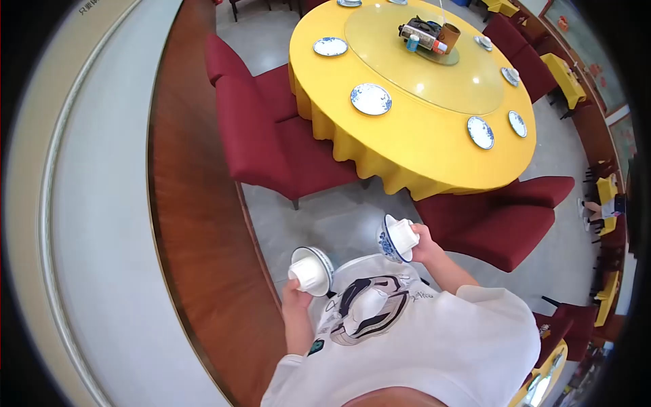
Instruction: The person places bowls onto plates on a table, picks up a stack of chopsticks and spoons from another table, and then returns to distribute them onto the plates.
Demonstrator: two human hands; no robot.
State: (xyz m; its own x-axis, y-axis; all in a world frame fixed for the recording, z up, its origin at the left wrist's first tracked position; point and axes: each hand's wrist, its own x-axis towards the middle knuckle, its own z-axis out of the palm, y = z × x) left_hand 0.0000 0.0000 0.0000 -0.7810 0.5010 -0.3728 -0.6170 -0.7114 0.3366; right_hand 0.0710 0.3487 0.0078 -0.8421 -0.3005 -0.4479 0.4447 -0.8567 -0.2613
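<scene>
My left hand [294,296] is closed on a blue-and-white bowl [327,264], with a white cup-like piece [308,273] sitting in its mouth. On the other side, my right hand [424,245] grips a second blue-and-white bowl [386,242], also tilted, and a similar white piece [405,235] rests in it. Both bowls are held in front of my white shirt, apart from each other and away from the table. How the fingers wrap under each rim is partly hidden.
Ahead stands a round table with a yellow cloth [413,166] and a glass turntable [380,41]. Patterned plates [371,100] lie around its edge. Dark red chairs [271,129] stand beside it, one at right [491,220]. A wood-panelled wall [196,264] runs along my left.
</scene>
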